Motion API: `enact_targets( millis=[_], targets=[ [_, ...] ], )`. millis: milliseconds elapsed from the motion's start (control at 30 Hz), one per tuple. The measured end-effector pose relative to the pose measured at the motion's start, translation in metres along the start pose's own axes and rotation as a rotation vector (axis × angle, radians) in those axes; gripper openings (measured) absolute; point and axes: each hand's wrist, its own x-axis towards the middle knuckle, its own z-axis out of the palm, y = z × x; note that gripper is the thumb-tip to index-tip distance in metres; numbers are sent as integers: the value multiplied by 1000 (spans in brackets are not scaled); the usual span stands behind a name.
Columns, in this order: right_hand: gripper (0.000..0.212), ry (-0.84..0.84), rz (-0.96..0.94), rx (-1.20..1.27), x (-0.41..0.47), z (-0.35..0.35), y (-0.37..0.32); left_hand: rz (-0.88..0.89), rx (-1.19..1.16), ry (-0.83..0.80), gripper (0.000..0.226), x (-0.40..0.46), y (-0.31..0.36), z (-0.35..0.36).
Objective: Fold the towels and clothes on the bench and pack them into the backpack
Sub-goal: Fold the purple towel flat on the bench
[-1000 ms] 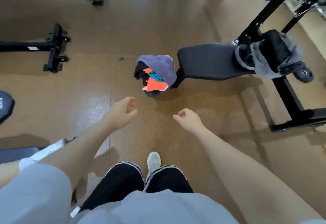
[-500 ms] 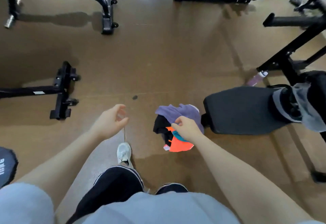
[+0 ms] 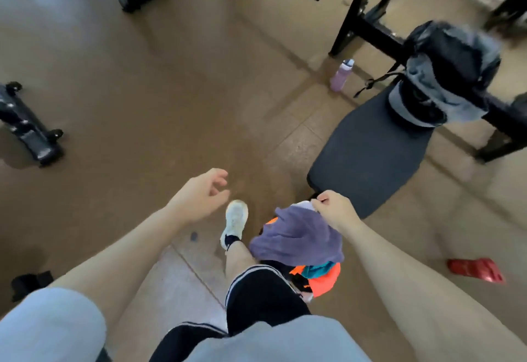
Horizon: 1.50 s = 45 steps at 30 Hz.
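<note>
My right hand (image 3: 335, 209) pinches the upper edge of a purple towel (image 3: 296, 239) at the near end of the black padded bench (image 3: 370, 147). Under the towel lies an orange, teal and black garment (image 3: 322, 276), partly hidden by the towel and my leg. My left hand (image 3: 204, 194) hovers over the floor to the left, fingers loosely curled and holding nothing. A black and grey backpack (image 3: 445, 76) sits at the far end of the bench, its opening hard to make out.
A purple water bottle (image 3: 340, 74) stands on the floor left of the bench. A red packet (image 3: 474, 269) lies on the floor at the right. Black gym frames (image 3: 356, 19) and a wheeled base (image 3: 31, 133) stand around. My white shoe (image 3: 235, 220) is stepping forward.
I have walked closer to the bench. My right hand reached the clothes pile and took hold of the purple towel's edge. The left hand stayed free.
</note>
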Motion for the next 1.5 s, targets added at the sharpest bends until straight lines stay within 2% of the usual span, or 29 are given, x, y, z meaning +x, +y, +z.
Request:
enact_targets(
  millis=[200, 300, 400, 500, 633, 733, 800, 933, 1100, 1267, 1400, 1500],
  targets=[
    [19, 26, 162, 143, 75, -26, -44, 142, 144, -191, 43, 159, 48, -59],
    [21, 65, 247, 202, 83, -55, -53, 306, 314, -337, 42, 222, 104, -83],
    [25, 181, 378, 327, 87, -75, -48, 493, 440, -439, 42, 274, 166, -84],
    [23, 298, 510, 502, 80, -76, -48, 664, 536, -603, 43, 314, 213, -61],
    [21, 400, 701, 691, 76, -56, -50, 805, 696, -838, 44, 352, 247, -18],
    [19, 528, 932, 870, 76, -25, -55, 837, 781, -978, 42, 370, 258, 16],
    [21, 533, 1057, 985, 77, -8, -75, 855, 859, -1074, 40, 375, 254, 38],
    [12, 597, 1193, 1101, 94, 33, -86, 899, 939, -1198, 40, 374, 237, 83],
    [30, 638, 1310, 947, 137, 90, -50, 939, 961, -1242, 41, 374, 195, 158],
    [38, 648, 1314, 668, 199, 144, 13, 980, 891, -1194, 40, 390, 142, 242],
    [45, 622, 1313, 586, 238, 182, 53, 1027, 853, -1166, 38, 404, 116, 276],
    [36, 637, 1381, 422, 250, 196, 69, 1103, 818, -1136, 33, 412, 104, 290]
  ],
)
